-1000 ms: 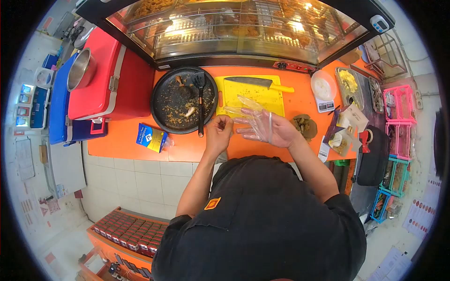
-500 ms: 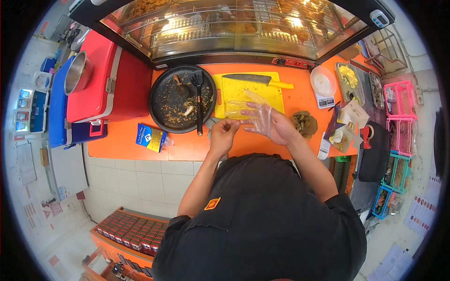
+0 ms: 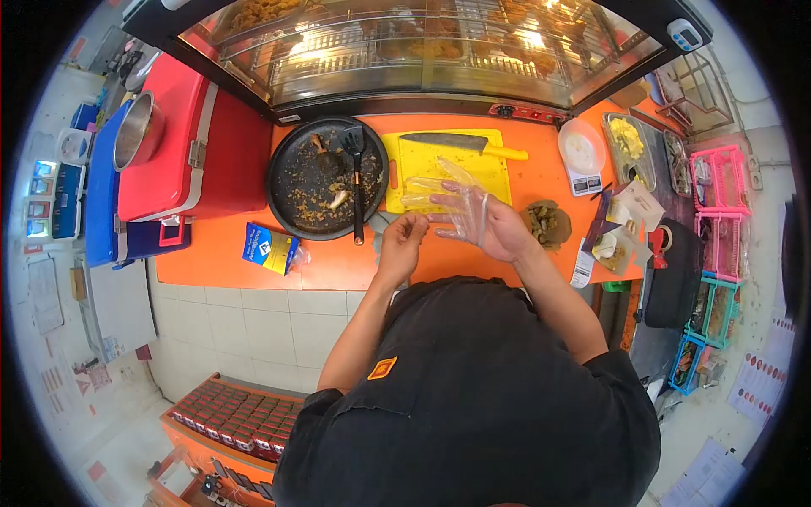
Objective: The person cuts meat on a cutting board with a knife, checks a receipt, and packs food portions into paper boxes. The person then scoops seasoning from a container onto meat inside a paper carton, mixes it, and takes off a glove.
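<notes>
A clear plastic glove [image 3: 466, 209] is partly over my right hand [image 3: 498, 230], whose fingers are spread inside it, pointing left. The glove's loose tips reach past the fingers, over the yellow cutting board [image 3: 498, 182]. My left hand [image 3: 403, 245] is bare and closed, its thumb and fingers pinching at the tip of a glove finger. Behind both hands, a large knife [image 3: 448, 140] with a yellow handle lies across the board. To the left, a round black pan [image 3: 291, 190] holds crumbs, bone-like scraps and a black slotted spatula [image 3: 358, 190].
A heated glass display case [image 3: 405, 106] stands behind the orange counter [image 3: 211, 266]. At left are a red cooler box [image 3: 169, 160] and a blue-yellow packet [image 3: 269, 248]. At right are a brown paper of food [image 3: 547, 224], a white scale [image 3: 585, 182] and a tray [image 3: 629, 148].
The gloved right hand has shifted slightly left, its fingers a little further into the glove. My left hand stays pinching almost in the same spot.
</notes>
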Tool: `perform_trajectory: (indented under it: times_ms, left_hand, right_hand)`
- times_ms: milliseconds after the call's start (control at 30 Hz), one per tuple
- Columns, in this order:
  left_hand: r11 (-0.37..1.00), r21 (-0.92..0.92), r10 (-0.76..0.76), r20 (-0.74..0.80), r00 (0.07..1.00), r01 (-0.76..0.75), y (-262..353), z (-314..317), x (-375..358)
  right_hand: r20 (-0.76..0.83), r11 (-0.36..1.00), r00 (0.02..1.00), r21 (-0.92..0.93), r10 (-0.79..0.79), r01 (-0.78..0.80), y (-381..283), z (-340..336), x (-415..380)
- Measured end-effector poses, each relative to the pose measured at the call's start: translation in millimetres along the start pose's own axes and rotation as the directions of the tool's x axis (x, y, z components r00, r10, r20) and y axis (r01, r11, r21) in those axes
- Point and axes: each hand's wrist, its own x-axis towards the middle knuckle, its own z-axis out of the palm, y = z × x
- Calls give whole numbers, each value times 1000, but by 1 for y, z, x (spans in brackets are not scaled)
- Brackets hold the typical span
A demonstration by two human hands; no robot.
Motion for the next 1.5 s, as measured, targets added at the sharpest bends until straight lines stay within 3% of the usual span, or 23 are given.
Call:
perform_trajectory:
  times_ms: [67,167,267,333,667,733,1067,1233,1333,1433,1500]
  left_hand:
    - [1000,14,7,26,1000,-7,2,2,-2]
    - [997,63,-27,-84,996,32,-1,5,-1]
    - [996,68,58,-97,994,-51,-4,13,-2]
    - [994,-30,102,-98,990,-106,-4,20,-2]
    - [998,-40,41,-105,994,-45,8,15,-4]
    - [998,-8,59,-165,984,-61,-1,12,-1]
    - [993,-17,116,-186,976,-121,-1,13,2]
    - [992,-54,100,-221,970,-115,-13,6,4]
    - [983,-159,43,-278,960,-90,-11,-4,3]
    - [998,-6,64,-154,986,-65,-1,-7,2]
    - [998,6,70,-153,986,-70,7,5,0]
  right_hand:
    - [-3,1000,1000,-5,9,-9,3,-1,0]
    - [-26,999,1000,-49,-2,1,5,0,1]
    - [-29,998,1000,-58,-7,5,5,3,4]
    - [-10,1000,1000,-29,10,-11,6,7,6]
    - [-46,1000,999,16,-23,24,3,2,5]
    - [-72,1000,997,-5,0,0,5,4,5]
    - [-19,1000,1000,7,17,-17,3,6,7]
    - [34,988,994,115,100,-103,-7,-2,5]
    - [-57,994,992,20,112,-111,-24,-11,0]
    - [-58,992,991,-28,119,-121,-31,-7,-1]
    - [-78,988,988,-61,134,-139,-30,2,3]
